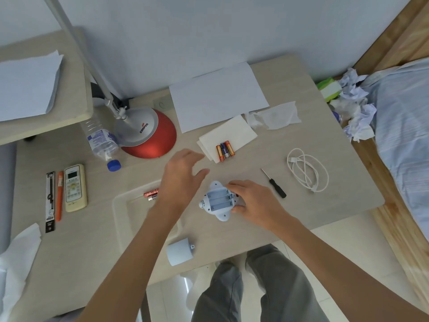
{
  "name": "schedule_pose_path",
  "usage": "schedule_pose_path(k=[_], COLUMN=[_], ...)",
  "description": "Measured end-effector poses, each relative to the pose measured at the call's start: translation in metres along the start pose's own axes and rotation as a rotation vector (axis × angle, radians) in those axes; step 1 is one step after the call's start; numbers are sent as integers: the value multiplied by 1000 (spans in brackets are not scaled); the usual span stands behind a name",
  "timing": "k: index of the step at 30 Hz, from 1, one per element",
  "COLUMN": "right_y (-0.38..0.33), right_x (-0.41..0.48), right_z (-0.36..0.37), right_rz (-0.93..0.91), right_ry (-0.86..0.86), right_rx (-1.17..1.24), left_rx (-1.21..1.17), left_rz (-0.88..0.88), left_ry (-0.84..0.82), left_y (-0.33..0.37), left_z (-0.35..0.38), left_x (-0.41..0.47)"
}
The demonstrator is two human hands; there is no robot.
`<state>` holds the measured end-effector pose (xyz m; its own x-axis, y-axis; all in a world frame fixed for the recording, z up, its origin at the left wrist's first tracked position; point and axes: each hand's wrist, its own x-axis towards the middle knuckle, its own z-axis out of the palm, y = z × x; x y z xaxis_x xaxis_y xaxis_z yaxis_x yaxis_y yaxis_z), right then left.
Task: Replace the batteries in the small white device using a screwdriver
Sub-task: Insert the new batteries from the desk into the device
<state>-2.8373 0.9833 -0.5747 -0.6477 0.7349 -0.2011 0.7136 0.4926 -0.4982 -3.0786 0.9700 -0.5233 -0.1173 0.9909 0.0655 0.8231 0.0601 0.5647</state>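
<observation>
The small white device (217, 201) lies face down mid-table with its three-slot battery compartment open and bare. My right hand (251, 201) grips its right side. My left hand (183, 177) hovers open above the table, just left of the device, fingers spread toward three batteries (224, 150) lying on a folded tissue. Two more batteries (151, 194) lie in a shallow white tray (120, 205), partly hidden by my left wrist. The battery cover (180, 251) rests near the table's front edge. A black-handled screwdriver (274, 183) lies right of the device.
A red-based lamp (148, 133) and a water bottle (103, 141) stand at the back left. A remote (74, 188) and pens lie far left. White paper (218, 95) lies at the back; a coiled white cable (307, 169) lies to the right.
</observation>
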Motion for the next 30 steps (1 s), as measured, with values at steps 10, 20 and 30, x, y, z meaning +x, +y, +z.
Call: schedule_pose_path(k=[10, 20, 30], right_y=[-1, 0, 1], right_x=[0, -1, 0], right_z=[8, 7, 4], right_rz=[-19, -30, -26], right_ry=[0, 15, 20], right_rx=[-26, -3, -7], left_rx=[138, 41, -255], left_rz=[4, -74, -268], left_ry=[-273, -248, -332], left_y=[-15, -14, 4], left_z=[81, 83, 21], left_x=[63, 81, 25])
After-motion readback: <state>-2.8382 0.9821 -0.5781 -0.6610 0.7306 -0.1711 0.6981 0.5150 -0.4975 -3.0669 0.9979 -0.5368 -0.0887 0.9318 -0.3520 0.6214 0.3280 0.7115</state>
